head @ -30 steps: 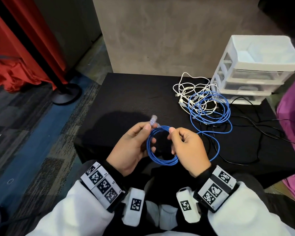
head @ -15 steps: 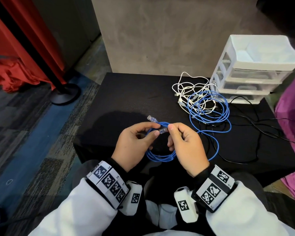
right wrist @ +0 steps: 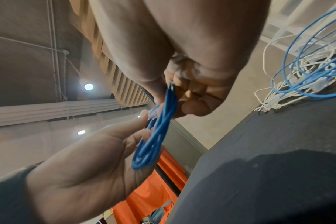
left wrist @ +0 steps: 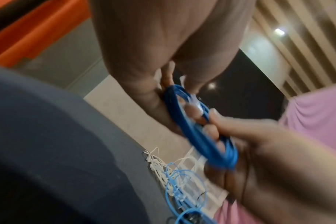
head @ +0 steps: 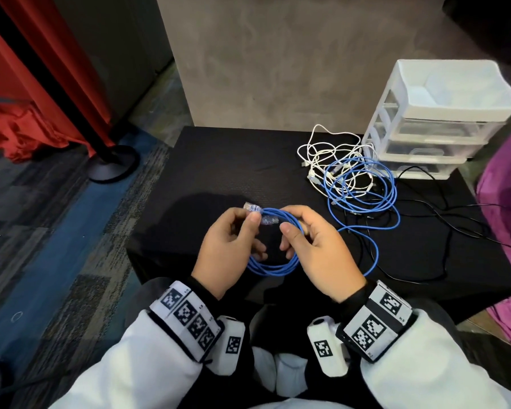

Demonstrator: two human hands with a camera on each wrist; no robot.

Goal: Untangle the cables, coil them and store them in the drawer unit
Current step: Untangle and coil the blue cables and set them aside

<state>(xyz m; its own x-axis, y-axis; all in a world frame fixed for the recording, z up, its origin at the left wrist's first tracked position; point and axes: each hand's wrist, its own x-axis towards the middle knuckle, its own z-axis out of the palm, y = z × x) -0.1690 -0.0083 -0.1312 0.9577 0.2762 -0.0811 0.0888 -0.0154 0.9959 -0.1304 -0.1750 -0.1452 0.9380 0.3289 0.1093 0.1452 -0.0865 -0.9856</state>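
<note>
Both hands hold a small blue cable coil point(head: 273, 268) above the near edge of the black table point(head: 219, 172). My left hand point(head: 245, 216) pinches the coil's top left, where two clear plugs point(head: 252, 207) stick out. My right hand point(head: 292, 222) grips the coil's right side with curled fingers. The left wrist view shows the coil point(left wrist: 192, 128) running across the right hand's fingers point(left wrist: 211, 130). In the right wrist view the coil point(right wrist: 155, 136) hangs edge-on between both hands. A tangle of white and blue cables point(head: 351, 178) lies in front of the drawer unit point(head: 437, 119).
A thin black cable point(head: 425, 219) sprawls over the table's right part. A blue strand point(head: 372, 252) runs from behind my right hand toward the tangle. Purple cloth point(head: 505, 202) borders the right edge. A red curtain and a black stand base point(head: 112, 166) are on the floor to the left.
The plug that stuck up from my left fingers now lies along the coil's top. A second plug sits beside it, and my left thumb has closed over that spot.
</note>
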